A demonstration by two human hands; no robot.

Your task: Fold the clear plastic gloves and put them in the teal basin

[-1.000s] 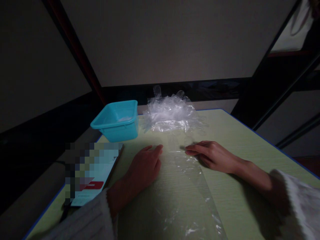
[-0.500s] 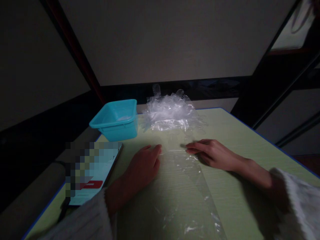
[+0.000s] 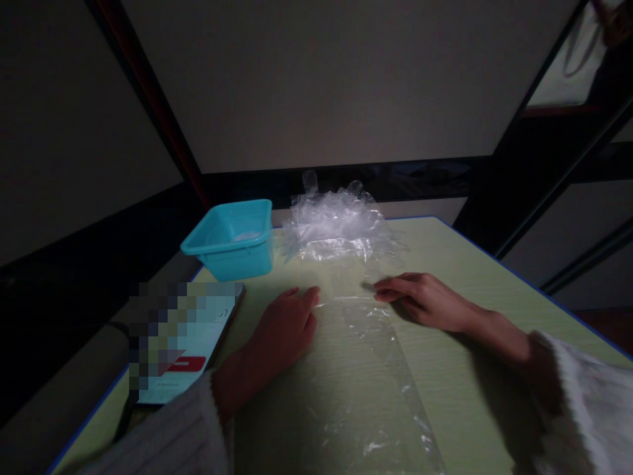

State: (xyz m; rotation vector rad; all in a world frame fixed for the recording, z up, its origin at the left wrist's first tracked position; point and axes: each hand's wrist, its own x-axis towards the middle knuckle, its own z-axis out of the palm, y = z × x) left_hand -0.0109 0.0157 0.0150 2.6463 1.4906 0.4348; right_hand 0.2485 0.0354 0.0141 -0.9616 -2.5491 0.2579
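A teal tub (image 3: 230, 241) and a phone (image 3: 182, 343) sit on the green table (image 3: 445, 257)

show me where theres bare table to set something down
Bare table lies right of the glove pile, beyond the right hand to the blue edge. A smaller patch sits between the teal bin and the left hand. Crowded: the clear sheet fills the middle, the phone the left edge.

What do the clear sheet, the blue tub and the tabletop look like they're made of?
Sheet: thin clear plastic film, glossy; see-through, with glinting wrinkles. Tub: probably moulded plastic, smooth turquoise walls with a rolled rim. Tabletop: pale green, matte, with fine grain lines, perhaps laminate; the dim light leaves that open.
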